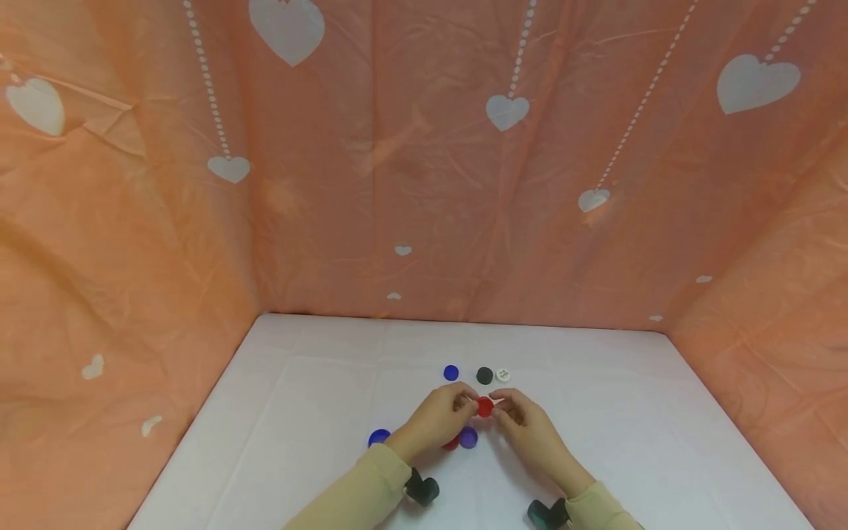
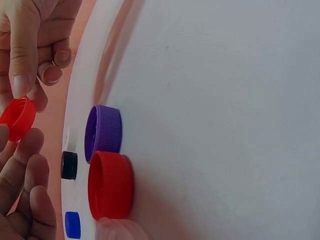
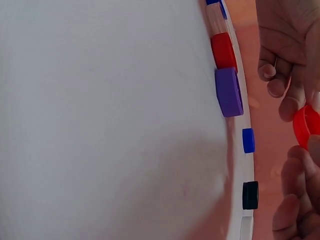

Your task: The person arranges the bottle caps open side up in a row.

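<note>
A small red bottle cap (image 1: 485, 407) is held up between both hands over the white table. My left hand (image 1: 437, 416) pinches one side of its rim, and my right hand (image 1: 532, 434) pinches the opposite side. Threads inside the cap (image 2: 19, 119) show in the left wrist view. Below the hands stand a larger purple cap (image 2: 103, 132) and a larger red cap (image 2: 111, 185), side by side on the table. The left forearm partly covers that red cap in the head view.
Farther back lie a small blue cap (image 1: 451, 372), a black cap (image 1: 485, 375) and a white cap (image 1: 503, 375). A large blue cap (image 1: 379, 438) sits left of the left wrist. A translucent cap (image 3: 217, 19) adjoins the larger red one. Orange curtains (image 1: 424, 184) surround the table.
</note>
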### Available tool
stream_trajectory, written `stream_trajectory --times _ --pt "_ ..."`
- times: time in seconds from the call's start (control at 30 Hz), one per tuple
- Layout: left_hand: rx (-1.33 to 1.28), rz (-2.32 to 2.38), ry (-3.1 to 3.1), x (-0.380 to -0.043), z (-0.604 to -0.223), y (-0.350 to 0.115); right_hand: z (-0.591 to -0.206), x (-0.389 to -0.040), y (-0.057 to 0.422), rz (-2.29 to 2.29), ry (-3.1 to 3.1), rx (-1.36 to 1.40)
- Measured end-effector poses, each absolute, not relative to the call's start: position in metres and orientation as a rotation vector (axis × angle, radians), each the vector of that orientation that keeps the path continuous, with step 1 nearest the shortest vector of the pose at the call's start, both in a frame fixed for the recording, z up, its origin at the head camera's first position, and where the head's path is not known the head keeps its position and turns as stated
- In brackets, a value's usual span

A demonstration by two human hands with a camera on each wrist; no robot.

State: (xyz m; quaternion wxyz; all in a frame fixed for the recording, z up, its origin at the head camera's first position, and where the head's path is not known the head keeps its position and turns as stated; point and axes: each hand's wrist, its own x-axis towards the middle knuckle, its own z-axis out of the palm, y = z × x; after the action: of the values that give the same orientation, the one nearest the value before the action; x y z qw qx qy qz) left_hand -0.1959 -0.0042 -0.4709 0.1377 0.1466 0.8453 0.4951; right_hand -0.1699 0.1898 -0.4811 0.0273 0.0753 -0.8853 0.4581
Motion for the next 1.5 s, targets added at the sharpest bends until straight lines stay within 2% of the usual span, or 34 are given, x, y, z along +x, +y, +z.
stream_trajectory --times 0.33,0.7,1.5 --pt "0.452 1.438 2.444 -0.194 -0.473 -0.004 -0.486 -0.169 0.192 1.477 -2.781 0.314" --pt "0.701 1.133 2.636 -0.195 -0.485 -0.002 -0.496 -0.167 0.199 1.384 -2.868 0.333" --pt "0.708 0.841 2.728 -0.188 -0.491 0.002 -0.495 -0.164 0.205 1.238 -3.011 0.403"
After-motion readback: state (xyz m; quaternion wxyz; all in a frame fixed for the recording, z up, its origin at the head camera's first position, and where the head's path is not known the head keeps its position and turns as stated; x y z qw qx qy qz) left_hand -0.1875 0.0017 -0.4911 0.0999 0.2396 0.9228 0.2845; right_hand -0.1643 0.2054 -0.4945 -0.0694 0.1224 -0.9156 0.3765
